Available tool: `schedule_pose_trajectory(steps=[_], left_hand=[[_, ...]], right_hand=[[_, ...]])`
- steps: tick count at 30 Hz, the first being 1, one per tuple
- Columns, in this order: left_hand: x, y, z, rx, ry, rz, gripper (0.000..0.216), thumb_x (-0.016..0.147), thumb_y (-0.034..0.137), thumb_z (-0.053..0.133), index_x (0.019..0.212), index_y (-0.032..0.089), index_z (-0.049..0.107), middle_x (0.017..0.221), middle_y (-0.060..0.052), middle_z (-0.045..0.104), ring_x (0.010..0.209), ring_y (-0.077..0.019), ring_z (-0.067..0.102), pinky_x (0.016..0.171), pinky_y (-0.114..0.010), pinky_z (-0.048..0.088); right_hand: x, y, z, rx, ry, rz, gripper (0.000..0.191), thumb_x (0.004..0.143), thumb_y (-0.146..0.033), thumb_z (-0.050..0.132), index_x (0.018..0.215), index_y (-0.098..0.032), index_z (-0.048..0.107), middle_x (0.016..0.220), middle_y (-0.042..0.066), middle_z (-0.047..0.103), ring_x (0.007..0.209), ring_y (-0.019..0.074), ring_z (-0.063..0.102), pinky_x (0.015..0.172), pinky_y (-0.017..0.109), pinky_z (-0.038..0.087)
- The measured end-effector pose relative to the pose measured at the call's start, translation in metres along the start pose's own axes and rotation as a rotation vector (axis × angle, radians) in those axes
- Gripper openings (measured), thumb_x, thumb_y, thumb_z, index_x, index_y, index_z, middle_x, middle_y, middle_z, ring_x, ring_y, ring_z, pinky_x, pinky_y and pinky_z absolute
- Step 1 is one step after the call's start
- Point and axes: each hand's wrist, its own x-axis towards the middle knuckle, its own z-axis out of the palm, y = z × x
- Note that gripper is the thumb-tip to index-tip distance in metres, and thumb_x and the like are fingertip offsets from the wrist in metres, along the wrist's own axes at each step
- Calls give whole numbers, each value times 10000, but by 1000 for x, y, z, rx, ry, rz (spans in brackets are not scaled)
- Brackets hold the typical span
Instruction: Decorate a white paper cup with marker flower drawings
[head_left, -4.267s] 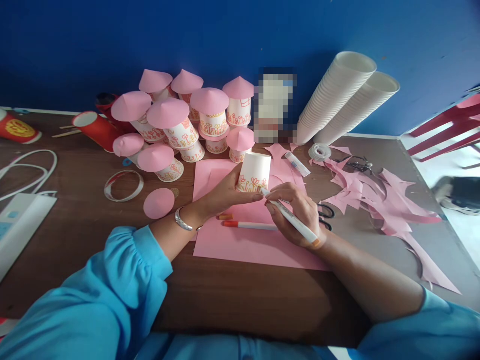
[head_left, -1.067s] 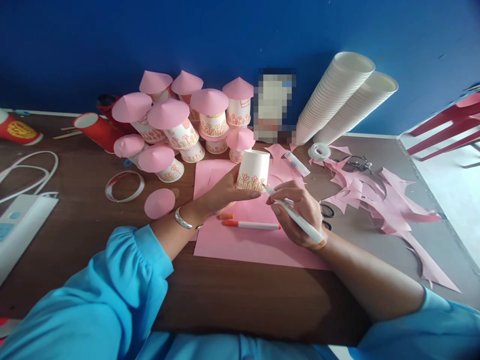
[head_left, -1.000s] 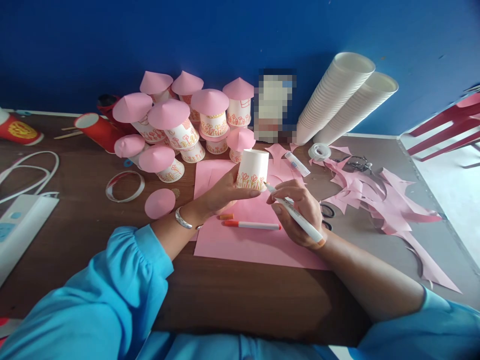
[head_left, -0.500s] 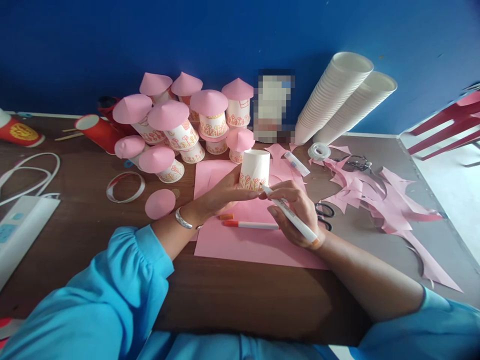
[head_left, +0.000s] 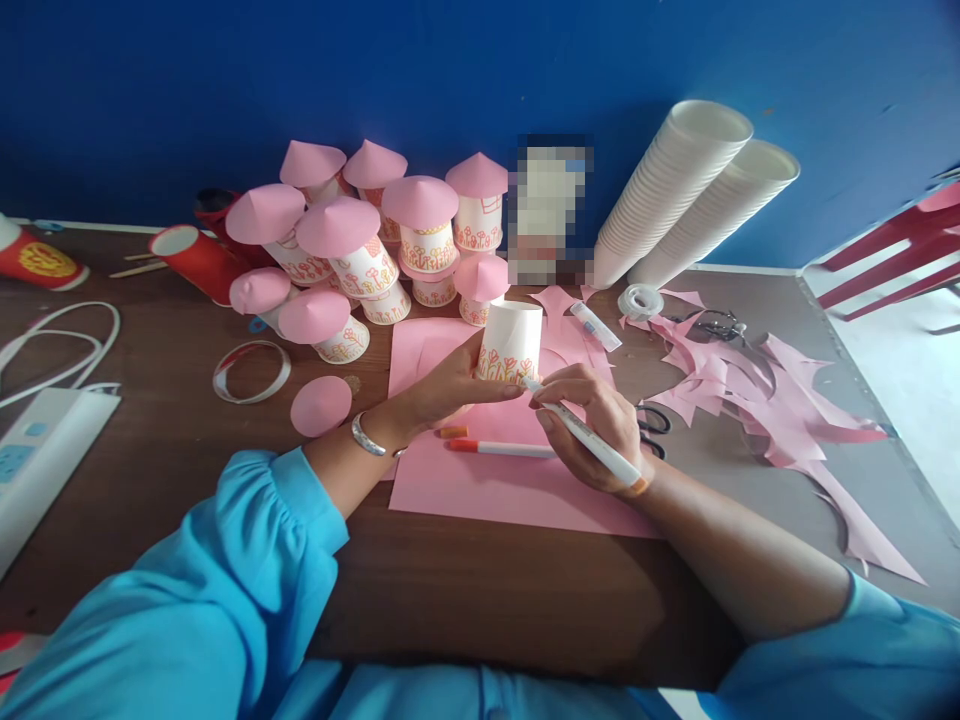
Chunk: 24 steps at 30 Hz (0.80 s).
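Observation:
A white paper cup (head_left: 511,335) with red and orange flowers drawn around its lower part is upside down in my left hand (head_left: 450,388). The thumb lies along the cup's lower edge, and the other fingers are mostly hidden behind it. My right hand (head_left: 592,425) is closed around a white marker (head_left: 592,440) with an orange end, its tip at the cup's lower edge. Below the hands, a red-capped marker (head_left: 502,449) and a loose orange cap (head_left: 453,432) lie on a pink paper sheet (head_left: 480,500).
Several decorated cups with pink cone roofs (head_left: 339,228) stand at the back left. Two tall stacks of paper cups (head_left: 667,190) lean on the blue wall. Pink paper scraps (head_left: 787,400), a tape roll (head_left: 640,301), a glue stick (head_left: 596,327) and scissors (head_left: 652,420) lie rightward. A power strip (head_left: 52,470) sits left.
The marker tip has shifted slightly right along the cup's lower edge, and my right hand with it. My left hand keeps its hold on the cup.

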Motion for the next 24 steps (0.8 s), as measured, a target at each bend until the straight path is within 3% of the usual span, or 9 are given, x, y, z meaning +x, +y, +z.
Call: schedule_pose_trajectory(steps=[15, 24], left_hand=[[0, -6, -5, 35, -15, 3, 500, 748, 378, 947, 1111, 211, 647, 1007, -31, 706, 902, -172, 631, 817, -317, 490], [0, -5, -4, 38, 2, -8, 517, 733, 346, 955, 1108, 212, 625, 996, -15, 680, 899, -159, 614, 805, -304, 485]], right_hand=[[1, 0, 0, -8, -17, 9, 191, 973, -114, 620, 1128, -226, 618, 915, 56, 715, 790, 197, 729, 669, 338, 627], [0, 0, 0, 4, -13, 33, 189, 973, -111, 628, 1121, -228, 621, 914, 54, 720, 805, 195, 728, 694, 329, 623]])
